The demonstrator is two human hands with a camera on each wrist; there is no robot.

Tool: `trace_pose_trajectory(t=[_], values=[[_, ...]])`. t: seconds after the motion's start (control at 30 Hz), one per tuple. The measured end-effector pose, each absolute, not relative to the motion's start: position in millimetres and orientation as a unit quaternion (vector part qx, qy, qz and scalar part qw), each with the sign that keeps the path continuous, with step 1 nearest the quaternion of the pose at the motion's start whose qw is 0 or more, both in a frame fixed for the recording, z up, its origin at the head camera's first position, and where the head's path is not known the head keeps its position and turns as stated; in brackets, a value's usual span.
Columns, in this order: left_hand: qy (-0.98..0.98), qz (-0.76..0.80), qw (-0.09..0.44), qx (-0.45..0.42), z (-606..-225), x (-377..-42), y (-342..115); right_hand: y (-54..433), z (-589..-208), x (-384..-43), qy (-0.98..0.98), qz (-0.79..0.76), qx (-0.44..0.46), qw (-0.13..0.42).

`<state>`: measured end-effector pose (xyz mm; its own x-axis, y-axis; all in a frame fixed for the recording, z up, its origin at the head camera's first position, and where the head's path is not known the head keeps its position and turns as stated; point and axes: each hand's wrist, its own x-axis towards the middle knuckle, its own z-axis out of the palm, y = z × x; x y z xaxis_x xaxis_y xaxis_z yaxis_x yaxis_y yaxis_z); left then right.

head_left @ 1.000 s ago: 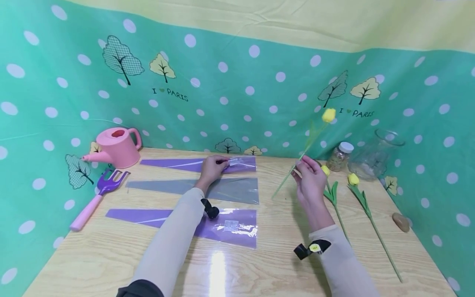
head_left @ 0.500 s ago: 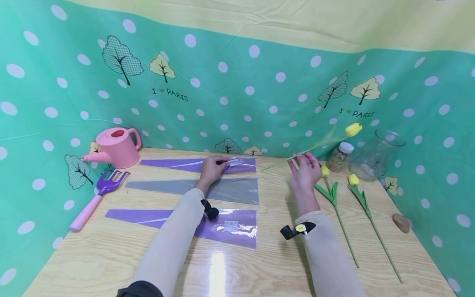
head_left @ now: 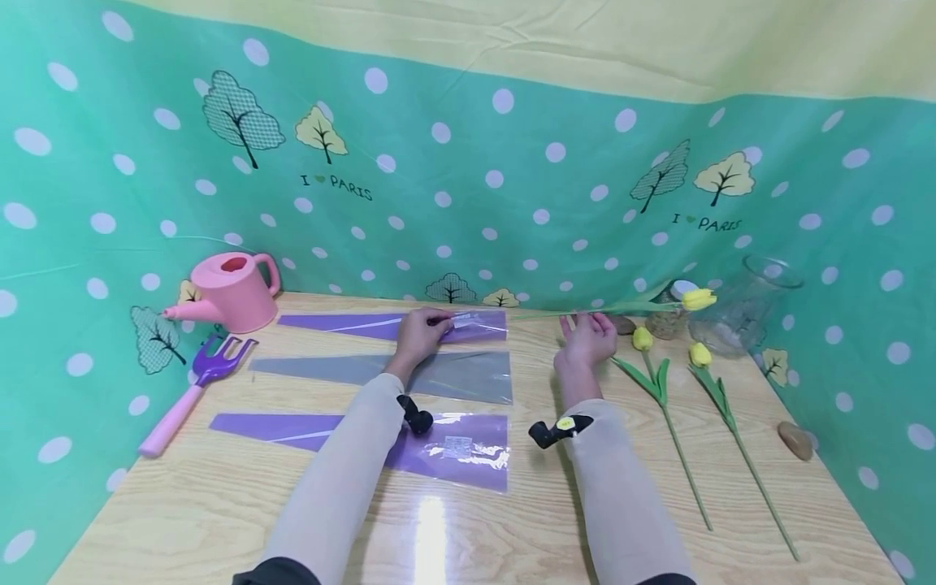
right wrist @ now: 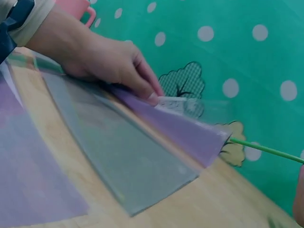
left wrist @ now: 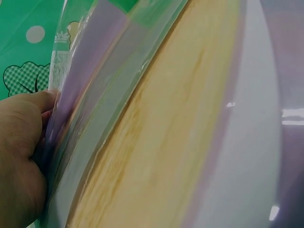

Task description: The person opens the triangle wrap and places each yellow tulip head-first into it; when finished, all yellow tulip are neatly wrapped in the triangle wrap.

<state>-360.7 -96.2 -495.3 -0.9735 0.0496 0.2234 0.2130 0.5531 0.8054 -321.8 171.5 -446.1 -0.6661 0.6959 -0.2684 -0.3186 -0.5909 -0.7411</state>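
Observation:
At the back of the table my left hand [head_left: 420, 340] pinches the upper layer of the far purple flower sleeve [head_left: 358, 326] by its label. In the right wrist view, that sleeve's wide end [right wrist: 209, 142] is lifted off the table. My right hand [head_left: 585, 344] holds a yellow tulip [head_left: 698, 300] by its green stem [right wrist: 266, 149], almost level, bloom to the right. The stem's tip meets the sleeve's wide end; whether it is inside I cannot tell. A grey sleeve [head_left: 464, 374] and another purple sleeve [head_left: 468, 455] lie nearer.
Two more yellow tulips [head_left: 642, 339] [head_left: 699, 354] lie at right. Behind them stand a jar with a white lid [head_left: 667, 323] and a glass vase [head_left: 746, 313]. A brown stone [head_left: 795, 440] lies near the right edge. A pink watering can [head_left: 234, 292] and purple hand fork [head_left: 208, 370] are at left.
My right hand has moved left and lowered the tulip from a steep tilt to nearly level, bringing its stem tip to the far sleeve. My left hand has stayed put.

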Motion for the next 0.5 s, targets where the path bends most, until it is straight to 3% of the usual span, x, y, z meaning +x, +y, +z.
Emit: trace_pose_trajectory(t=[0.5], values=[[-0.880, -0.461, 0.091, -0.077, -495.6, -360.8, -96.6, 116.0, -465.4, -321.4, -0.335, 0.854, -0.295, 0.266]])
